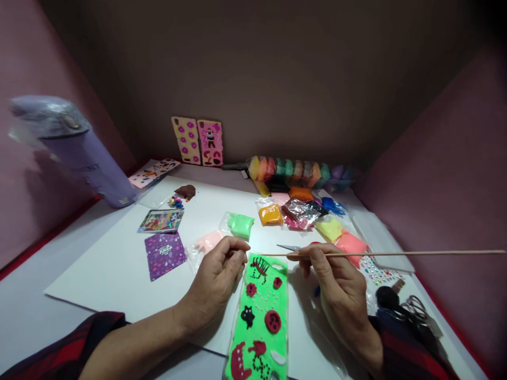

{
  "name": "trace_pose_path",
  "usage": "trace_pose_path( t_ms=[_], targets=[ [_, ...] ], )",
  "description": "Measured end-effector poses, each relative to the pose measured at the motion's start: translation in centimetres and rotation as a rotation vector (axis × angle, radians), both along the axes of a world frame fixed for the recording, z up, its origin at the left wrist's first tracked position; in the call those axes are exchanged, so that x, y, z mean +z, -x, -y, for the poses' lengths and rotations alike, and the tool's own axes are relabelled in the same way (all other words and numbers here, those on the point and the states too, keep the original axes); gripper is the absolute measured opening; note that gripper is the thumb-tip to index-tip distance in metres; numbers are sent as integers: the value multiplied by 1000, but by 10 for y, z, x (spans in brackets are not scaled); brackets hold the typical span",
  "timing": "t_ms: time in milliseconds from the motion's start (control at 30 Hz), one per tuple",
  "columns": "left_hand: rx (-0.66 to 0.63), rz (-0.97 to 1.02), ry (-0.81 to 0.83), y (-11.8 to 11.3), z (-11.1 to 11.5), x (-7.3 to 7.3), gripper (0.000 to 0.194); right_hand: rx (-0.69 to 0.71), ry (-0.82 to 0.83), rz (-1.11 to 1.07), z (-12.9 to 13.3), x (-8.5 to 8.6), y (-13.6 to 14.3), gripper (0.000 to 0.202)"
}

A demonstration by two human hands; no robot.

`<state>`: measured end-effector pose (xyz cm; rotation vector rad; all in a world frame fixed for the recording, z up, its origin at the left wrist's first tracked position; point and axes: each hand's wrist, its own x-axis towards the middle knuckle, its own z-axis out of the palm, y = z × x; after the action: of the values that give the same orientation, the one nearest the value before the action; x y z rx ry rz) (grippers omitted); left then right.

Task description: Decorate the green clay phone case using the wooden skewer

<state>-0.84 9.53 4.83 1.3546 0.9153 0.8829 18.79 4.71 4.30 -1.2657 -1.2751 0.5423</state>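
A bright green clay-covered phone case (261, 311) lies in front of me, with red and black clay shapes, white dots and a striped figure on it. My right hand (343, 293) is closed around a thin wooden stick (415, 253), held nearly level above the case's far end. The stick's left tip comes close to my left hand (219, 274). That hand is closed in a pinch beside the case's upper left corner; whatever is between its fingers is hidden. Just beyond my right fingers shows a pointed metal tip (288, 247).
Bagged clay in green (241, 226), orange (270, 214) and coral (351, 245) lies beyond my hands. Purple (164, 254) and picture cards (161, 220) are at left, near a tall purple bottle (89, 163). Scissors (414, 309) lie at right. Two decorated cases (209, 142) lean on the back wall.
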Motion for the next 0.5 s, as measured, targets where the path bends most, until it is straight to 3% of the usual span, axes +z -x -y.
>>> trace_pose_path(
  t_ms=[267,500],
  targets=[
    [16,-91,-81,3,-1,2,16,2,25,25,-3,0,1,20],
    [11,15,-16,-1,2,5,14,17,9,23,-2,0,1,21]
  ],
)
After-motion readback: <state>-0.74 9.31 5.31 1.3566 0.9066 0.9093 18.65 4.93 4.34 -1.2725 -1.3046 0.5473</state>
